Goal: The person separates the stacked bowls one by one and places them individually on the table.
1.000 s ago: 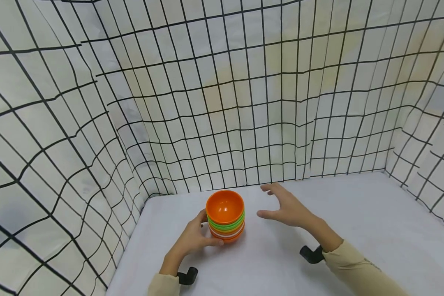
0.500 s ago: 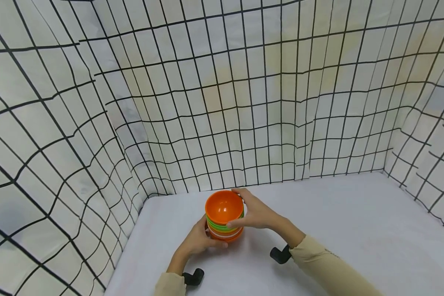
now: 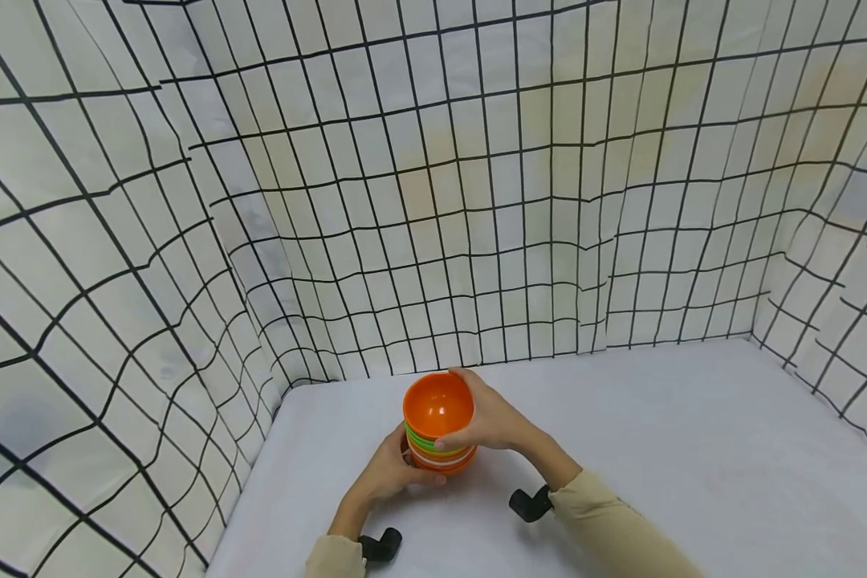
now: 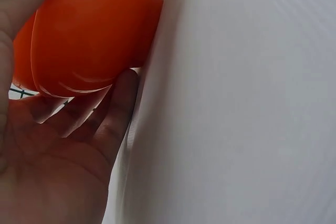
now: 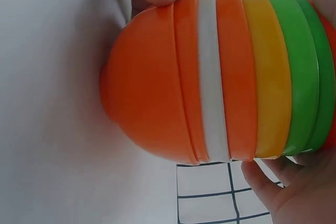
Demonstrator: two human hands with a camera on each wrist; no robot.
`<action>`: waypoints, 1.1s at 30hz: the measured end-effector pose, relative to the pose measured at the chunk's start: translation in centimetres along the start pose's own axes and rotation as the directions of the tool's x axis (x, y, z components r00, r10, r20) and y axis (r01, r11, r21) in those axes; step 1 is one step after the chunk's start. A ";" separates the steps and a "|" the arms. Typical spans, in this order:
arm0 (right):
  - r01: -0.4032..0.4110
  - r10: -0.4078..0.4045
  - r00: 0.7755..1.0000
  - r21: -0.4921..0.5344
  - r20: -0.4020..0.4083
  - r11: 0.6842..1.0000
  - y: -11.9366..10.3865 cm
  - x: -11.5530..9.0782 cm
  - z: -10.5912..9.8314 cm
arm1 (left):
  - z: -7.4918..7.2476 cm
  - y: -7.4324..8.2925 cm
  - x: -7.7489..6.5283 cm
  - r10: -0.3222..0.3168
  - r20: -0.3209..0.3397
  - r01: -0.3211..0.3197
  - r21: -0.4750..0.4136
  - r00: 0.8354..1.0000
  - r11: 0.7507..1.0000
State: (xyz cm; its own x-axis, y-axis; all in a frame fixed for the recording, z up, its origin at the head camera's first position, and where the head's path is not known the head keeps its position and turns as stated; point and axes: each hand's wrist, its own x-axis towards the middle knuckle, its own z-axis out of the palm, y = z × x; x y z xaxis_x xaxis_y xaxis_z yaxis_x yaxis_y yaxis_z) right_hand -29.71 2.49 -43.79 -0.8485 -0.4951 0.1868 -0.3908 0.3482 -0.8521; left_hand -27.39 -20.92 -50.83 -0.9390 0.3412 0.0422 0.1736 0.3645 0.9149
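Note:
A nested stack of bowls (image 3: 438, 408) stands on the white tabletop in the head view. Its top bowl is orange. In the right wrist view, green bowls (image 5: 302, 72), a yellow bowl (image 5: 269, 74), a white bowl (image 5: 212, 77) and several orange bowls show, the lowest orange bowl (image 5: 144, 82) resting on its foot. My left hand (image 3: 384, 472) grips the base from the left, thumb in front; in the left wrist view its fingers pass round the orange bowl (image 4: 92, 32). With thumb in front and fingers behind, my right hand (image 3: 497, 417) holds the upper bowls from the right.
A white cloth (image 3: 665, 449) covers the table. White walls with a black grid (image 3: 509, 201) rise behind it and at both sides. Each wrist carries a black camera mount (image 3: 530, 504).
My right hand has come in from the right and taken hold of the upper bowls. My left hand has stayed at the base, shifting slightly. The stack stands in the same place.

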 end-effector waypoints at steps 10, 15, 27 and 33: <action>0.028 -0.024 0.996 0.044 -0.083 0.999 0.3 -0.2 0.9 | 0.2 -0.2 0.1 0.008 0.002 -0.008 -0.013 1.000 1.000; 0.052 -0.049 0.994 0.034 -0.101 0.998 0.3 -0.3 1.1 | 0.2 -0.2 0.0 0.002 0.001 -0.002 -0.004 1.000 1.000; 0.083 -0.082 0.987 0.000 -0.137 0.997 0.6 -0.1 1.2 | 0.1 -0.1 0.0 -0.005 0.001 0.005 0.009 1.000 1.000; 0.110 -0.110 0.983 -0.013 -0.150 0.994 0.5 -0.1 1.0 | 0.1 0.0 -0.1 -0.008 0.006 0.008 0.001 1.000 1.000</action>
State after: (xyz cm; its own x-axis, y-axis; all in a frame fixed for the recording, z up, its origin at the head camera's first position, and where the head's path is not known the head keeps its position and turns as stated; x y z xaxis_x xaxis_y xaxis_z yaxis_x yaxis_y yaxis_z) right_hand -29.40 1.88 -44.71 -0.8441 -0.4054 0.3509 -0.4859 0.3019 -0.8202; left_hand -27.27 -20.84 -50.91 -0.9386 0.3436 0.0321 0.1662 0.3683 0.9147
